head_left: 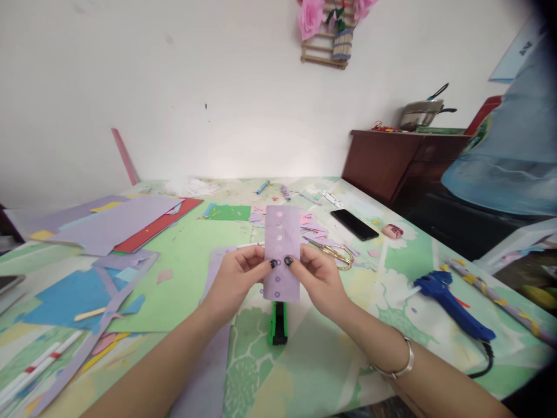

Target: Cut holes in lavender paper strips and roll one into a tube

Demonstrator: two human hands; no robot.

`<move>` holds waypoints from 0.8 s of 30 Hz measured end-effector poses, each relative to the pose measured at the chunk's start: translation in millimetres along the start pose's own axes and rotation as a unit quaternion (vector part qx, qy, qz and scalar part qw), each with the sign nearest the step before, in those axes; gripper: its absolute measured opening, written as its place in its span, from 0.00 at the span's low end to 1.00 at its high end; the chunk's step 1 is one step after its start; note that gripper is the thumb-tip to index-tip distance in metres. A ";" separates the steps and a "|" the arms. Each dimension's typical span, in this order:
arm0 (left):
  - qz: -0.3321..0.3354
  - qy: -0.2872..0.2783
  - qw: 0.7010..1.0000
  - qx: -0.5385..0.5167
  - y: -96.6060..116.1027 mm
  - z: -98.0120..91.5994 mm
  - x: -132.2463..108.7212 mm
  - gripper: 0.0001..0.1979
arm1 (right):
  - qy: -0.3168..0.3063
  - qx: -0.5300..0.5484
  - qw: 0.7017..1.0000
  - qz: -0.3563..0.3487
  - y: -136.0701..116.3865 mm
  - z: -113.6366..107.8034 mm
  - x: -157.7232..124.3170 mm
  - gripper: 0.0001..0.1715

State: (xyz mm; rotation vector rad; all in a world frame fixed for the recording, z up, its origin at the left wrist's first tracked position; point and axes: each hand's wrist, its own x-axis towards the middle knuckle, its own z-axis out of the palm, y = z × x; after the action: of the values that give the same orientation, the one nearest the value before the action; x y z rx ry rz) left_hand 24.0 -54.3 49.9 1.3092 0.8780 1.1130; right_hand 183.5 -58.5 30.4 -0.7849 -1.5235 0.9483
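Between both hands a purple paper strip (282,229) is held upright, with a column of small round holes and rings down its middle. My left hand (237,278) pinches its left edge, thumb on the front. On the right edge my right hand (319,277) pinches it the same way, and the two thumbs nearly meet. Just below the strip, a green and black tool (278,325), perhaps a hole punch or stapler, rests on the table and is partly hidden by the paper. Gold-handled scissors (337,252) lie beyond my right hand among purple scraps.
Coloured paper sheets (113,223) and cuttings cover the table's left side. To the right are a black phone (354,224), a small pink object (392,231), a blue glue gun (455,302) with its cord, and a wrapped stick (500,296). A water bottle (500,145) stands far right.
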 end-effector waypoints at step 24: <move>-0.056 -0.107 0.984 -0.131 -4.3 -1.1 -3.0 0.14 | -0.044 0.111 0.992 0.048 -3.9 -5.3 4.9 0.13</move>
State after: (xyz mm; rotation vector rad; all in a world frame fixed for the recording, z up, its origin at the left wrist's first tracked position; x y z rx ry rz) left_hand 22.7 -56.6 45.3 1.1218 0.6140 0.9437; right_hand 188.1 -55.2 36.3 -0.6695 -1.4350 1.2147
